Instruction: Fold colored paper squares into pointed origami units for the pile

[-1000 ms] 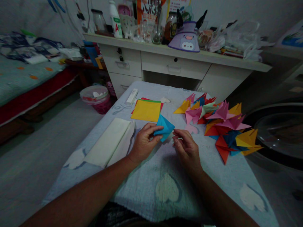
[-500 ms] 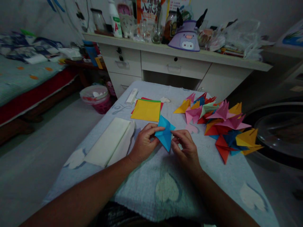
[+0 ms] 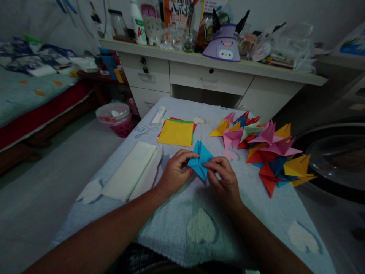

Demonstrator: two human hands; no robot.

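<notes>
A folded blue paper piece [image 3: 200,160] is held just above the cloth-covered table [image 3: 205,228], between both hands. My left hand [image 3: 173,173] pinches its left side with thumb and fingers closed. My right hand [image 3: 224,179] pinches its right side, fingers curled. A stack of flat coloured paper squares [image 3: 176,132], yellow on top, lies just beyond the hands. A heap of several folded paper shapes [image 3: 265,150] in pink, yellow, red and blue sits to the right.
A folded white cloth [image 3: 132,169] lies at the table's left edge, with scissors [image 3: 145,131] and a small white box [image 3: 159,115] beyond it. A cluttered white desk [image 3: 211,68] stands behind the table. A pink bin [image 3: 115,118] and a bed [image 3: 31,95] are at the left.
The blue paper piece has been turned in my hands. My right hand, apart from it a second ago, has closed onto its right side.
</notes>
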